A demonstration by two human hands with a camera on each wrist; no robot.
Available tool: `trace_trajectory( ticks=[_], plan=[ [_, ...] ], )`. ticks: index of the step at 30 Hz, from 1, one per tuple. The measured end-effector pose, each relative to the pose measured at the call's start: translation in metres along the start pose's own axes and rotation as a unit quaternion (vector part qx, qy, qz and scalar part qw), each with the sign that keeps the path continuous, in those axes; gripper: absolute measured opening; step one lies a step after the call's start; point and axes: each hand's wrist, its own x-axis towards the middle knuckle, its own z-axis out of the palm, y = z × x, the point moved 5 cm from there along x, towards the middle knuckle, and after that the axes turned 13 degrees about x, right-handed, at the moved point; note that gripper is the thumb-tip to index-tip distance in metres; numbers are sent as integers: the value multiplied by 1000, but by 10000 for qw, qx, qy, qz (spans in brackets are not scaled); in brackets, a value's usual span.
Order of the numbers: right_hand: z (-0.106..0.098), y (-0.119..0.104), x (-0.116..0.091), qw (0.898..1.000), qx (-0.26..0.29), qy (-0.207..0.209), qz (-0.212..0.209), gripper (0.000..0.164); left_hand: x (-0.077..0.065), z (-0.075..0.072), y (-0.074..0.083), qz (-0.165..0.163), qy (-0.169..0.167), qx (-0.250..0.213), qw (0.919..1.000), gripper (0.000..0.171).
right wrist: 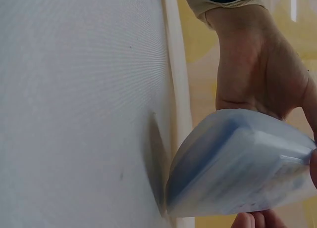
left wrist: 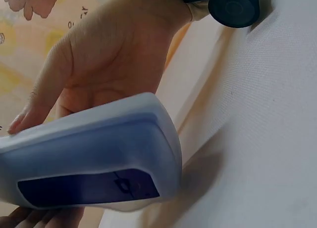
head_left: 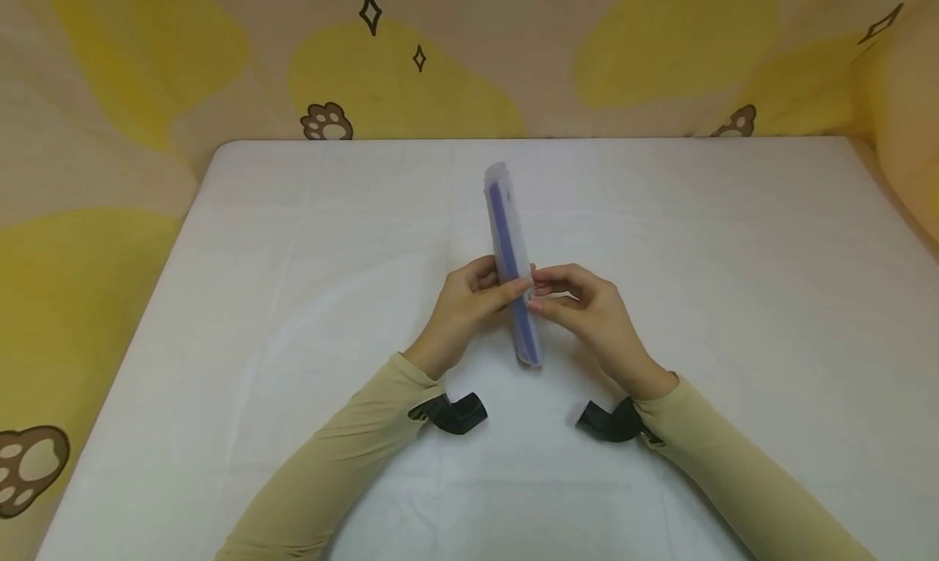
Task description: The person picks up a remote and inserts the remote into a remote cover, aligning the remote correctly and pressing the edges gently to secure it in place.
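A slim, long package in cloudy see-through plastic (head_left: 506, 227), with a blue layer inside, stands tilted between both hands above the table in the head view. My left hand (head_left: 465, 308) grips it, thumb across the near edge and fingers behind. At its right side, my right hand (head_left: 594, 308) pinches the edge between thumb and fingers. The left wrist view shows the package's (left wrist: 89, 149) rounded end and a dark blue panel on one face. In the right wrist view the package's (right wrist: 262, 163) other face carries blurred print.
A white-covered table (head_left: 293, 218) spreads under the hands. Behind and to the left hangs a yellow-and-cream patterned cloth (head_left: 469, 80). Black wrist cameras stick out at the left cuff (head_left: 458, 414) and the right cuff (head_left: 610, 422).
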Motion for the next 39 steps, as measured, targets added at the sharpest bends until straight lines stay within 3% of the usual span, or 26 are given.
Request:
trace_trajectory(
  ticks=[10, 16, 19, 21, 24, 28, 33, 39],
  plan=[
    [-2, 8, 2, 9983, -354, 52, 464, 36, -1, -1, 0, -143, -120, -111, 9998, 50],
    [-2, 9, 3, 9968, -357, 107, 702, 37, -1, 2, 1, -255, -375, -586, 9973, 53],
    [-2, 9, 4, 9971, -296, 115, 686, 34, 0, 2, 3, -255, -478, -613, 9966, 51],
    [-2, 8, 4, 9974, -347, 134, 613, 33, 1, 0, 4, -177, -367, -417, 9983, 47],
    [-3, 7, 3, 9976, -479, 211, 459, 34, 3, -8, 6, 59, 79, -113, 9999, 41],
    [-4, 5, 3, 9978, -522, 284, 301, 35, 5, -15, 8, 303, 568, -85, 9979, 39],
    [-4, 3, 3, 9980, -451, 297, 343, 34, 6, -15, 6, 111, 612, -120, 9980, 40],
    [-3, 6, 3, 9966, -369, 91, 735, 32, 6, -14, 3, -30, 493, -119, 9987, 40]
  ],
)
